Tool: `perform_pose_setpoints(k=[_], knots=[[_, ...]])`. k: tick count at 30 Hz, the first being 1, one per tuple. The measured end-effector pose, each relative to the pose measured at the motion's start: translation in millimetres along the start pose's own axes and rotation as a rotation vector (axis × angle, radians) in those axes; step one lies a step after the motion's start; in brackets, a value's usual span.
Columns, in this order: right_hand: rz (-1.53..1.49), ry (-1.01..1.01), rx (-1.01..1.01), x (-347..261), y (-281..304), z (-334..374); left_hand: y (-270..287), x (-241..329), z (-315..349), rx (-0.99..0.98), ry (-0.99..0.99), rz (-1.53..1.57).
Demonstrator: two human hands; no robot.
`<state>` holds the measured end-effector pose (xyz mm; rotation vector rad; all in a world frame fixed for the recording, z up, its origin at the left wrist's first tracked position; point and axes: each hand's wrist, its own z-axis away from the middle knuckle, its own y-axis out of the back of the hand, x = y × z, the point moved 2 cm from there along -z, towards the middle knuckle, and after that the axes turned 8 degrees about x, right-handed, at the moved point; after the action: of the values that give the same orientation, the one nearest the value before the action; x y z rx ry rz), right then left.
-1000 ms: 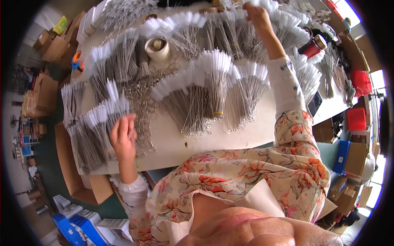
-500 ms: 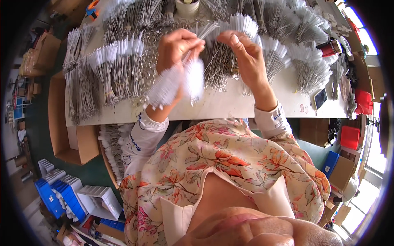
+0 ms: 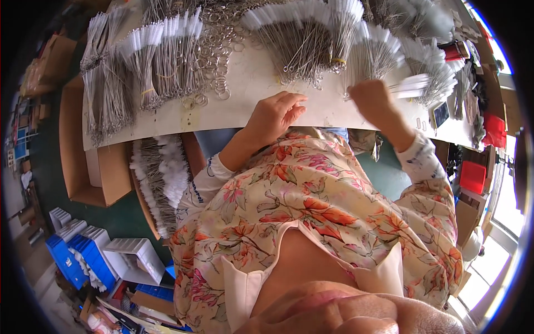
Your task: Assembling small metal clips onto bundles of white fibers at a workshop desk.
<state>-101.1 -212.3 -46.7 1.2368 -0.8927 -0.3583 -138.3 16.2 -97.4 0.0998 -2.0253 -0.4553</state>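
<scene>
My right hand [image 3: 376, 104] is closed above the front part of the table. It grips a bundle of thin wire brushes [image 3: 409, 87]. The white bristle ends stick out to the right of the hand, and the wire ends show at its left; the fingers themselves are mostly turned away. Near the table's front edge, my left hand [image 3: 273, 118] has its fingers loosely bent and its thumb apart, with nothing visible in it. Beyond the hands lies a row of more wire brushes [image 3: 300, 47], bristles pointing away and looped ends toward me.
Metal rings [image 3: 219, 61] lie scattered left of centre on the white table [image 3: 233, 114]. Brush bundles [image 3: 158, 61] stand at the left. A phone [image 3: 441, 114] lies at the right edge. A cardboard box [image 3: 83, 156] and blue and grey bins [image 3: 133, 259] are at lower left.
The brush bundle, earlier at my left hand, is now in my right hand farther right. My left hand has come down toward the table edge. The view has shifted.
</scene>
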Motion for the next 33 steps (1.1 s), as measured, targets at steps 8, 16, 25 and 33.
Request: perform_pose_setpoints(k=[8, 16, 25, 33], knots=[[-1.546, -0.181, -0.234, -48.3, 23.5, -34.4, 15.7, 11.2, 9.2, 0.122, -0.134, 0.045], [-1.474, -0.146, -0.205, -20.1, 16.7, -24.2, 57.6, 4.4, -50.5, 0.040, -0.436, -0.489], [-1.375, -0.397, 0.199, -31.4, 5.6, -32.0, 96.3, -51.2, -74.0, 0.008, -0.124, -0.644], [-2.062, -0.341, 0.114, -49.0, 66.0, -91.5, 81.9, 22.8, -60.4, 0.306, 0.173, 0.101]])
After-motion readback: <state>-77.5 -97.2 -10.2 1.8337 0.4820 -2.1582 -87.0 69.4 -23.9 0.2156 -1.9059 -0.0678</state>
